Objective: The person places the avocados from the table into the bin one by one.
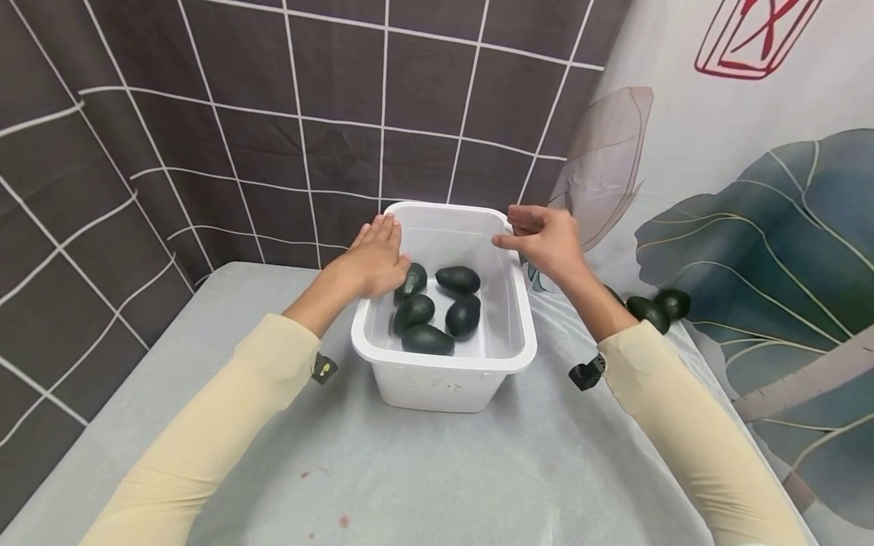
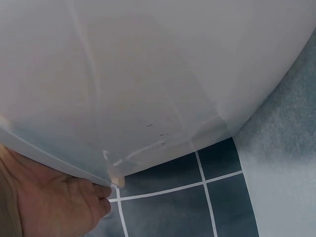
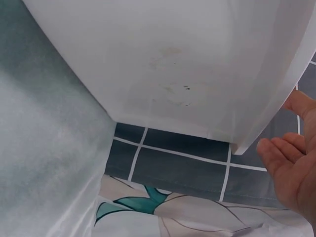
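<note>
A white plastic tub (image 1: 444,362) stands mid-table with several dark green avocados (image 1: 426,340) inside. My left hand (image 1: 372,258) lies flat on the tub's left rim, fingers straight and pointing to the far corner. In the left wrist view the left hand's palm (image 2: 44,207) sits against the edge of the tub (image 2: 148,74). My right hand (image 1: 546,239) hovers at the far right corner of the rim with fingers loosely bent and holds nothing. The right wrist view shows a small gap between the right hand (image 3: 291,168) and the tub (image 3: 173,64).
Two more avocados (image 1: 649,312) lie on the grey tablecloth (image 1: 437,470) right of the tub, beside my right forearm. A dark tiled backdrop (image 1: 273,114) closes the back and left. A leaf-print curtain (image 1: 751,227) hangs on the right.
</note>
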Demonstrator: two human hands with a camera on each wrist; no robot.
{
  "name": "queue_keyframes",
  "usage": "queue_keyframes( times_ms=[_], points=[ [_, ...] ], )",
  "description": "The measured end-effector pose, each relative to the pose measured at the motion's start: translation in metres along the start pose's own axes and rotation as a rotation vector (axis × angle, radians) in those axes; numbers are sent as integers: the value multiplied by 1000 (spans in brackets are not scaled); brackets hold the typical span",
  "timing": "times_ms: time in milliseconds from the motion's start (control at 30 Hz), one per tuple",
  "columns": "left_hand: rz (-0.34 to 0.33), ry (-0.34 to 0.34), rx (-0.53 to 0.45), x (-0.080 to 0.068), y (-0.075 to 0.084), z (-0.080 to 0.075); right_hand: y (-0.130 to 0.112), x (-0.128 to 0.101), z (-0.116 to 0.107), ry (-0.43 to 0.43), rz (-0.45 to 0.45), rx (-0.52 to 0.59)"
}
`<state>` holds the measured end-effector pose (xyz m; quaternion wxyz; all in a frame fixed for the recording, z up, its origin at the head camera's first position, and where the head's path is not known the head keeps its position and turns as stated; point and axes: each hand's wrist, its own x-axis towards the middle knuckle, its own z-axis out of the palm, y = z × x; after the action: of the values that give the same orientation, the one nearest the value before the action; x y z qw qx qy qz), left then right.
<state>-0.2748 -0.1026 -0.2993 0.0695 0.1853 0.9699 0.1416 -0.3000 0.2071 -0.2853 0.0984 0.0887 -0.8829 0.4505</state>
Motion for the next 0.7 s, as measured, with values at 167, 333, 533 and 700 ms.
queue_keyframes(
  times_ms=[167,333,533,700],
  points=[
    [-2,0,0,0,1,0,5,-2,-2,3,7,0],
    [-6,-2,6,1,0,0,8,-4,-4,6,15,-14],
    [-6,-5,6,1,0,0,12,-7,-6,17,11,-25],
    [-4,-6,1,0,1,0,18,-11,-7,14,26,-26]
  ],
)
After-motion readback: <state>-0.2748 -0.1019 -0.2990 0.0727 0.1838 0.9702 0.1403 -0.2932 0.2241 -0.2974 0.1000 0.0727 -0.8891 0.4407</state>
